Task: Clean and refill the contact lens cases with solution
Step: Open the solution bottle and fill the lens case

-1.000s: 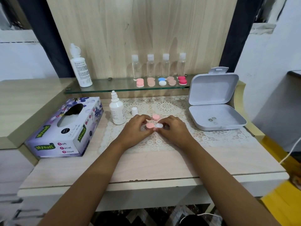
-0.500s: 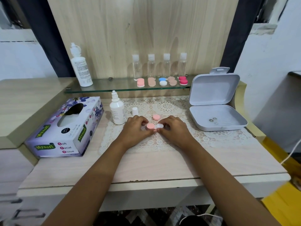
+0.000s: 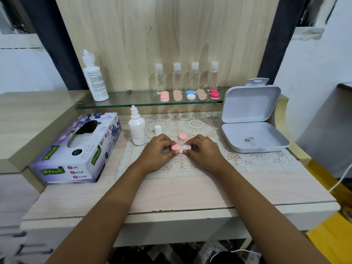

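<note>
A small contact lens case lies on the lace mat between my hands, with a pink lid point(image 3: 175, 147) on its left well and a white right well point(image 3: 185, 148). My left hand point(image 3: 159, 152) pinches the pink lid side. My right hand point(image 3: 203, 151) pinches the white side. A loose pink lid point(image 3: 182, 136) lies just behind them. An uncapped white solution bottle point(image 3: 137, 130) stands at the left, its white cap point(image 3: 158, 129) beside it.
A tissue box point(image 3: 76, 149) sits at the left. An open white plastic box point(image 3: 251, 119) stands at the right. The glass shelf point(image 3: 133, 101) behind holds a tall white bottle point(image 3: 94, 77), several clear bottles point(image 3: 177, 77) and several lens cases point(image 3: 191, 94).
Both hands stay on the lens case; only slight finger shifts show. Nothing else has moved.
</note>
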Action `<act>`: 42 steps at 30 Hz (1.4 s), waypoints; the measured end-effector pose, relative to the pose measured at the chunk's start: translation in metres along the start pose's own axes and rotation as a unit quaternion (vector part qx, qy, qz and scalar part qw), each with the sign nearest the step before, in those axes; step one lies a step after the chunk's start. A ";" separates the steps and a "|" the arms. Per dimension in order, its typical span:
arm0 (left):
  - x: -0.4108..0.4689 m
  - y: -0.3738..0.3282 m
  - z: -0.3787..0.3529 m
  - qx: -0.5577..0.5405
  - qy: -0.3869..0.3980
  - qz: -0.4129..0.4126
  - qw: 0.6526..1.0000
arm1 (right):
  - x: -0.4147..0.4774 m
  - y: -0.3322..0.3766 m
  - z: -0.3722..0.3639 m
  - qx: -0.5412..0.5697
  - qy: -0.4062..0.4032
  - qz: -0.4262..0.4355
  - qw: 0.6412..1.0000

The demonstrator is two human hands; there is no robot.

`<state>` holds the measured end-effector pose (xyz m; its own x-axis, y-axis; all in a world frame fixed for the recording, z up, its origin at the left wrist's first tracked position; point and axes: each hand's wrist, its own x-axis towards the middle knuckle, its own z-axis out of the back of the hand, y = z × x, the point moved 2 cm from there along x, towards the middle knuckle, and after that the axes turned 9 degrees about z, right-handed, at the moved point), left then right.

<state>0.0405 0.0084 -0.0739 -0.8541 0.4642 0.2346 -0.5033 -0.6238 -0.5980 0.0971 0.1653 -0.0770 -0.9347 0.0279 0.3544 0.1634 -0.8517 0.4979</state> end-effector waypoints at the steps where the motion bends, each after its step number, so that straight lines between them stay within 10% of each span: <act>1: 0.000 0.000 0.000 0.002 -0.001 0.001 1.000 | 0.000 0.000 0.000 -0.002 0.002 -0.001 1.000; 12: -0.003 0.000 0.000 0.018 -0.027 0.013 0.999 | 0.003 0.005 0.027 0.200 -0.008 -0.094 0.975; 30: -0.004 -0.001 0.001 0.011 -0.019 0.018 1.000 | 0.056 0.007 0.015 0.005 0.088 -0.068 0.994; 42: -0.003 0.000 0.000 0.019 -0.018 0.014 1.000 | 0.026 0.007 0.026 0.099 0.088 -0.010 0.991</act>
<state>0.0426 0.0070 -0.0746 -0.8713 0.4245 0.2460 -0.4837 -0.6591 -0.5759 0.0826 0.1734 -0.0436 -0.9760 -0.0630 0.2085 0.1872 -0.7319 0.6552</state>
